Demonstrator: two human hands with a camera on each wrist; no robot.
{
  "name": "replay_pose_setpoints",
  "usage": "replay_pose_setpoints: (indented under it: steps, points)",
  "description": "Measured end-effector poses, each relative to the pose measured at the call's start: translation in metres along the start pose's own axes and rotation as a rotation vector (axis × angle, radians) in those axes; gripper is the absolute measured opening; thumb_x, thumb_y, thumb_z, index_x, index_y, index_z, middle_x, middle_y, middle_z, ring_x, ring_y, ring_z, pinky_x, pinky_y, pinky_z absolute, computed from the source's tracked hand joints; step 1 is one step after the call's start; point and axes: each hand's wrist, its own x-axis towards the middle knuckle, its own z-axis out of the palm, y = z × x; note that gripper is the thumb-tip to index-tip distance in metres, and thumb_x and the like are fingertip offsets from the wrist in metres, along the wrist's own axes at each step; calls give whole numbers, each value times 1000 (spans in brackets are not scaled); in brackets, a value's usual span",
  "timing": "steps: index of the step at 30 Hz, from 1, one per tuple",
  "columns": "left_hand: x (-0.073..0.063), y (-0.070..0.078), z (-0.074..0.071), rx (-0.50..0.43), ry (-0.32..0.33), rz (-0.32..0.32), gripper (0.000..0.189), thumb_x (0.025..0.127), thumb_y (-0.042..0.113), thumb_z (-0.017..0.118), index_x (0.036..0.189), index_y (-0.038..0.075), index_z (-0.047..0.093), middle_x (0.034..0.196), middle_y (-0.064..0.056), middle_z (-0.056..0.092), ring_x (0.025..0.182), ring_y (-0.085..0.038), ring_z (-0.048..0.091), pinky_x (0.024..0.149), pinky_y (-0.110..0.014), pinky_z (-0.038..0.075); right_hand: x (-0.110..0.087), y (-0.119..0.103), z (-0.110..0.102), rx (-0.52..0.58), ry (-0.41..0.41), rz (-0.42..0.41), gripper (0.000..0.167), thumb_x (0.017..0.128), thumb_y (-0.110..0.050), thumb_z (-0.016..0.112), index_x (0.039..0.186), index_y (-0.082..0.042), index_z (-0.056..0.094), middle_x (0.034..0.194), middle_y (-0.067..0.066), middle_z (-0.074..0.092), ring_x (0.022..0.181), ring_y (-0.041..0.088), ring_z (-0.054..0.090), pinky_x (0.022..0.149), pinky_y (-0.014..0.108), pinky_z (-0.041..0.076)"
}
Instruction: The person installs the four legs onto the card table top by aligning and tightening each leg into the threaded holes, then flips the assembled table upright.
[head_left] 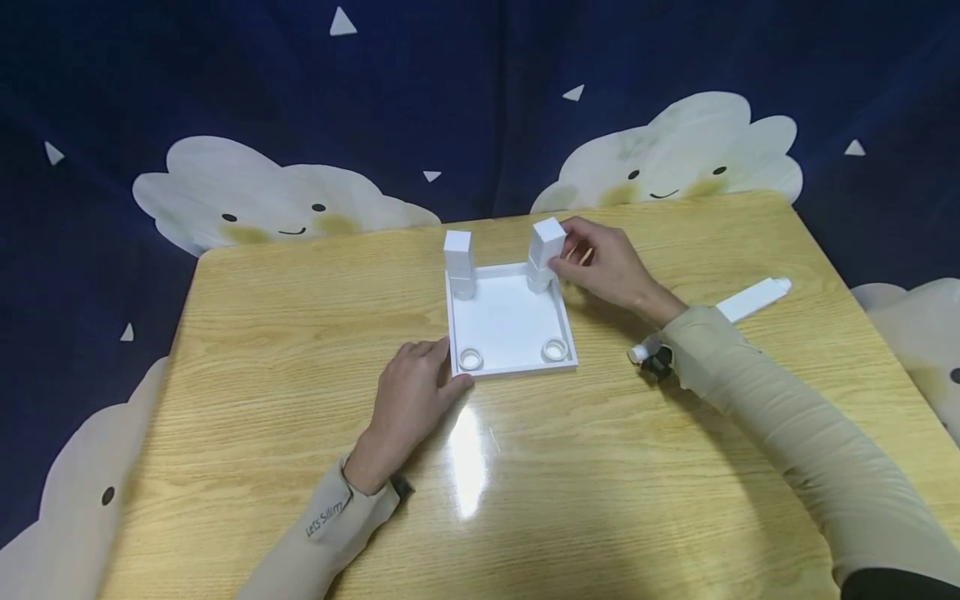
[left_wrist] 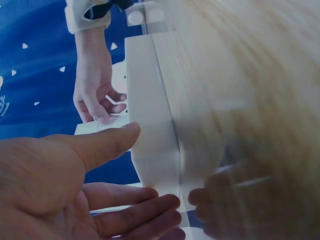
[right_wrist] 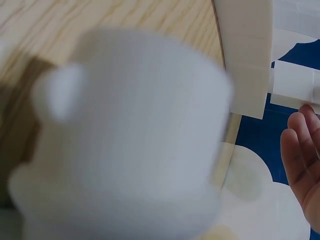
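A shallow white square tray with a raised rim rests on the table. Two square-sided white posts stand upright at its far corners, the left post and the right post. The near corners hold round white ring sockets, one at the left and one at the right. My left hand holds the tray's near left corner, thumb at the front wall and fingers along the left side. Beside the right post, my right hand pinches it, thumb in front and fingers partly hidden behind.
A loose white post with a rounded peg end lies to the right. Another white peg end shows beside my right sleeve, mostly hidden by it. A dark curtain with cloud prints hangs behind the wooden table.
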Motion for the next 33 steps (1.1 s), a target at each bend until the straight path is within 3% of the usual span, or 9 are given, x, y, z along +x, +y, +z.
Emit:
replay_pose_setpoints:
  steps: [14,23,33]
  points:
    - [0,0,0,4,-5,-9,64,93,26,90,138,-13,67,128,-27,74,117,-44,69,102,-56,55,0,0,1,1,43,101,31,91,-16,90,107,-5,66,101,10,75,79,22,65,64,22,48]
    - [-1,0,0,-1,-7,-15,64,93,26,90,139,-12,67,128,-26,73,118,-44,68,103,-56,55,2,0,2,-21,17,38,40,90,-16,93,120,-3,70,97,8,74,72,23,63,62,22,46]
    - [-1,0,0,1,-7,-10,64,93,27,90,139,-12,67,129,-26,73,116,-44,68,102,-55,55,5,-2,4,-67,-6,-3,38,90,-14,93,119,2,74,89,9,66,77,23,57,66,22,44]
